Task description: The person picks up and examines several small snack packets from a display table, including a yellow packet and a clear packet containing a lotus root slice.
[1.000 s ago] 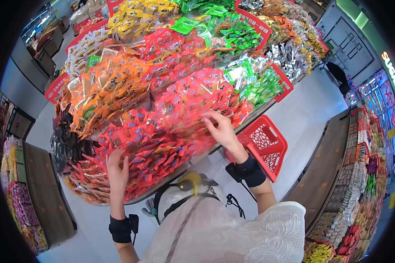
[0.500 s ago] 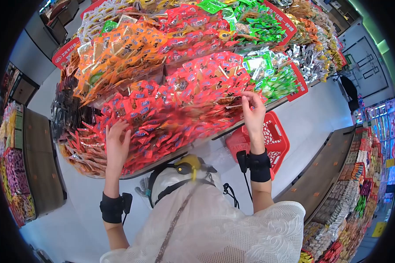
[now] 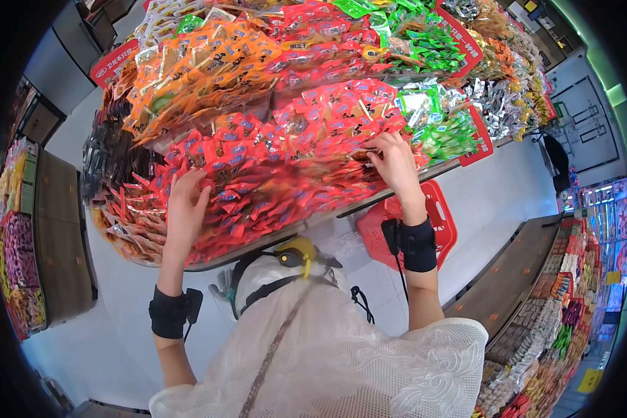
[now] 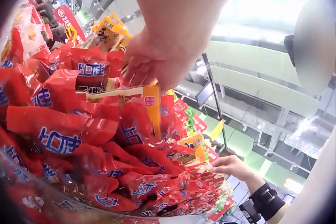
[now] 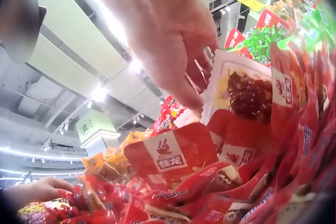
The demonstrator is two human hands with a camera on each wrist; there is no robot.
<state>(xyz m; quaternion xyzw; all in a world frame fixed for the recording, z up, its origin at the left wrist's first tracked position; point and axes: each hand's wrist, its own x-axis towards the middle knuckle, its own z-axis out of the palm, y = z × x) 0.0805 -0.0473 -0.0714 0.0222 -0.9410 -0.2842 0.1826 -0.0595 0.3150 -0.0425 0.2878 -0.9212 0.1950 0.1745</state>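
My left hand (image 3: pixel 186 205) is over the left part of a heap of red snack packets (image 3: pixel 258 202), fingers loosely bent. In the left wrist view its fingertips reach down beside a packet with a yellow-orange edge (image 4: pixel 152 108). Farther right, my right hand (image 3: pixel 396 167) is at the heap's front side, thumb and forefinger apart. The right wrist view shows those fingertips right at the serrated edge of a clear-windowed packet (image 5: pixel 249 95) with dark reddish-brown food inside. Red packets with a white label (image 5: pixel 167 155) stand just below that hand.
Orange packets (image 3: pixel 202 66) and green packets (image 3: pixel 446 132) fill neighbouring sections of the display. A red shopping basket (image 3: pixel 376 230) is on the floor by the front edge at right. Stocked shelves stand at left (image 3: pixel 52 237) and right (image 3: pixel 529 348).
The right hand has moved right along the red packets, rose with fingers upward, then lowered onto the packets again. The left hand stays over the heap's left part. The head view has shifted.
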